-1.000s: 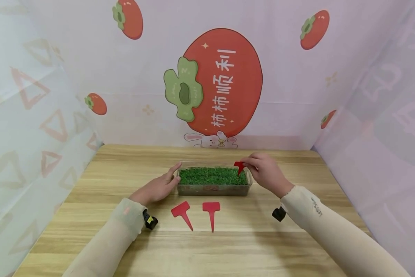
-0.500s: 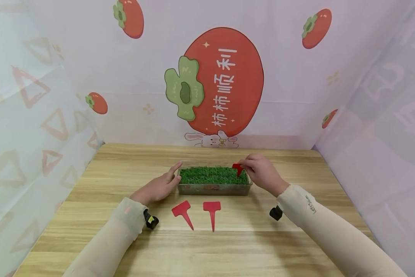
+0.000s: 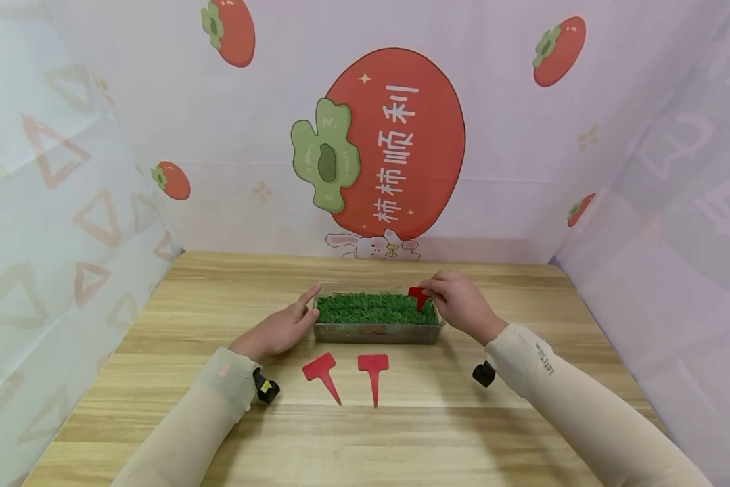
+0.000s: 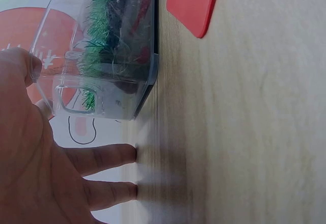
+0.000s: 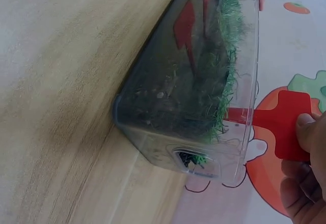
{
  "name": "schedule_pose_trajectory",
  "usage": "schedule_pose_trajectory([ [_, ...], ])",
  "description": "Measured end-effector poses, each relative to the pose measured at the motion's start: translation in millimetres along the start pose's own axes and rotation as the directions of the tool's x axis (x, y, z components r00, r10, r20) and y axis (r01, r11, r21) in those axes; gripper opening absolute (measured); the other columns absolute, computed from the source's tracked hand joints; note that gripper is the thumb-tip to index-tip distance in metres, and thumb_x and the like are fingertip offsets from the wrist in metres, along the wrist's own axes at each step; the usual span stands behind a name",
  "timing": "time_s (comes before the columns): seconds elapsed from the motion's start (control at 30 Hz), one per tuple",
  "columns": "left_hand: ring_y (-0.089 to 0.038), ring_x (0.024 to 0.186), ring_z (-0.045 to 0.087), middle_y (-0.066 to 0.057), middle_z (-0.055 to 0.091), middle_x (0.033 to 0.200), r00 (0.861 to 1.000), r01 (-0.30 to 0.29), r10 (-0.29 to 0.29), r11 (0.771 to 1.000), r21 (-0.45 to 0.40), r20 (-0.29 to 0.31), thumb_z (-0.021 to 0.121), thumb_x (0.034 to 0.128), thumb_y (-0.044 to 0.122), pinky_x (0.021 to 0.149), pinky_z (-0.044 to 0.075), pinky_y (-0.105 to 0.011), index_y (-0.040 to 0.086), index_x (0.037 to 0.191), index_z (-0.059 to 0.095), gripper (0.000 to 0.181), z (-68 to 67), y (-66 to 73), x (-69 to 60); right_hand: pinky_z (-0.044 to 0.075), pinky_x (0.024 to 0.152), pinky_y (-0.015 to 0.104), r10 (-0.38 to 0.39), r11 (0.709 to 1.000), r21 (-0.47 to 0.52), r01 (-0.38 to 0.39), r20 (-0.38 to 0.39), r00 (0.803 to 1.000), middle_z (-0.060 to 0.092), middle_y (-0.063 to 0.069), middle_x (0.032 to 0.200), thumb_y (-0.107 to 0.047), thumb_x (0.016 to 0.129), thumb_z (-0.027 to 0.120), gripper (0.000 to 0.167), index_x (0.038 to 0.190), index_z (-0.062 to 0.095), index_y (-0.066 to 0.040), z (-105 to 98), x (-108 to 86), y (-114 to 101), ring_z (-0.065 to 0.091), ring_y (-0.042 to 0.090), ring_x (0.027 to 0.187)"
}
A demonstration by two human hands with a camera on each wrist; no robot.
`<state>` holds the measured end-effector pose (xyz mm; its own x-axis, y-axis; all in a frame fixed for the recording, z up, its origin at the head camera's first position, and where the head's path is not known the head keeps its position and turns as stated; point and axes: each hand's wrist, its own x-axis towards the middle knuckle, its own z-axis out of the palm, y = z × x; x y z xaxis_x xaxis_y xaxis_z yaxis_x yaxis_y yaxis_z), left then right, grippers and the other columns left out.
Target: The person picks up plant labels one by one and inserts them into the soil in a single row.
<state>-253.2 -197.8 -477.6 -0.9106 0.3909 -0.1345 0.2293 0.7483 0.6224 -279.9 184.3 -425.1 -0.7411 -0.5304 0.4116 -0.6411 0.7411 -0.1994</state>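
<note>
Table (image 3: 371, 446) of pale wood runs across the lower half of the head view, and its back edge meets the printed cloth (image 3: 505, 142). Box (image 3: 373, 334) stands in the centre, apart from this back edge, with wood on both sides. Below it a narrow strip of wood separates it from two loose tags, a tilted tag (image 3: 321, 368) at left and a straight tag (image 3: 373, 365) beside it, not touching each other. A wider area of wood lies at lower middle, between the two beige sleeves (image 3: 182, 419). The box is transparent, long and low, with rounded corners and a handle (image 4: 99, 99) at its end; green grass (image 3: 371, 308), thin and tufted, fills its upper part. Left hand (image 3: 279, 330) has its fingers spread wide and mostly straight, with the thumb at the rim of the left end. Right hand (image 3: 465, 304), at the right end, pinches the held tag (image 3: 417, 293) by its head, between thumb and fingers. This tag is red, smooth and T-shaped, and its narrow stem goes into the grass near the right end; how deep, I cannot tell.
</note>
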Motion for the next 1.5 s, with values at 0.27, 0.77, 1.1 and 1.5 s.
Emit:
schedule_pose_trajectory([
  [0.27,-0.04,0.143,0.039,-0.018,0.036,0.159,1.0,-0.005,0.005,1.0,-0.001,-0.004,0.029,0.1077,0.053,0.114,0.03,-0.063,0.038,0.162,-0.001,0.063,0.5,1.0,0.5,0.056,0.074,0.036,-0.007,1.0,0.003,0.007,0.009,1.0,0.07,0.001,0.089,-0.007,0.094,0.069,0.015,0.106,0.078,-0.01,3.5,-0.3,0.2,0.064,0.018,0.082],
  [0.77,-0.04,0.143,0.039,-0.018,0.036,0.159,1.0,0.004,-0.004,1.0,0.0,-0.007,0.029,0.1075,0.053,0.113,0.03,-0.063,0.04,0.161,-0.001,0.063,3.1,-0.2,0.1,0.056,0.073,0.034,-0.013,0.997,-0.072,0.018,0.067,0.998,0.067,0.001,0.09,-0.003,0.091,0.071,0.02,0.109,0.078,-0.011,18.3,-4.4,3.3,0.063,0.017,0.081],
  [1.1,-0.042,0.143,0.039,-0.018,0.035,0.159,1.0,0.007,-0.007,1.0,0.0,-0.002,0.028,0.1072,0.055,0.112,0.03,-0.065,0.042,0.161,-0.003,0.063,2.2,-0.8,-0.1,0.057,0.076,0.035,-0.009,0.997,-0.076,0.015,0.078,0.997,0.068,0.005,0.092,0.0,0.092,0.066,0.024,0.112,0.078,-0.009,21.6,-2.7,1.9,0.064,0.019,0.084],
  [1.5,-0.041,0.142,0.039,-0.018,0.035,0.159,1.0,0.008,-0.008,1.0,0.007,-0.001,0.028,0.1074,0.054,0.113,0.03,-0.064,0.039,0.162,-0.001,0.064,-0.1,1.8,-0.5,0.057,0.074,0.035,-0.009,0.994,-0.105,0.019,0.091,0.996,0.068,0.003,0.094,-0.004,0.093,0.068,0.029,0.119,0.075,-0.014,16.2,-2.3,0.0,0.064,0.018,0.083],
])
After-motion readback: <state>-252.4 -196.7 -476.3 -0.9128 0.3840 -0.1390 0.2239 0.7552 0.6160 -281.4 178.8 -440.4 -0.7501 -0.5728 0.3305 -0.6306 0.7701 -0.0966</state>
